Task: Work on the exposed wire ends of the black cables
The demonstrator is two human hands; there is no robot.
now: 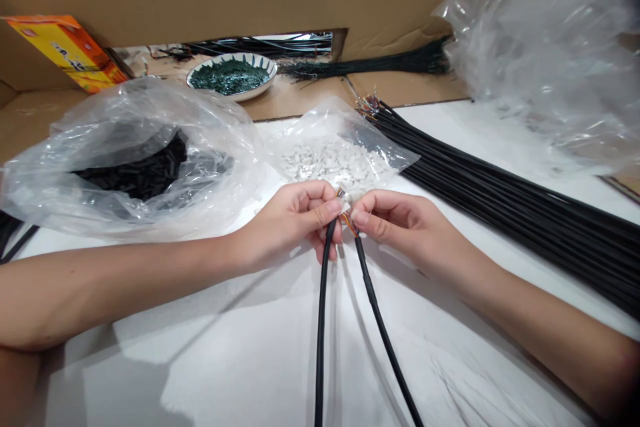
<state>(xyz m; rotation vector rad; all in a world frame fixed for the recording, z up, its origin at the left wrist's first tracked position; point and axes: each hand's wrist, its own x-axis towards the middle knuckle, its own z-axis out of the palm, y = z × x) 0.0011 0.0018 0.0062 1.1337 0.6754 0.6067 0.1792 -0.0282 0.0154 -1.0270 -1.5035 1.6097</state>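
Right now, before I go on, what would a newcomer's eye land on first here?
First comes the centre, where the left hand and right hand each pinch a black cable near its coloured wire ends. To the right, a long bundle of black cables runs diagonally across the white surface. Just beyond the hands lies a clear bag of white pieces, with a bowl of dark green bits farther back.

Black cables (323, 340) at six o'clock, tipped with orange-gold wires (349, 221); dark green granules (229, 77) in a green-rimmed white bowl (250, 89) at eleven; orange-yellow box (70, 50) at ten.
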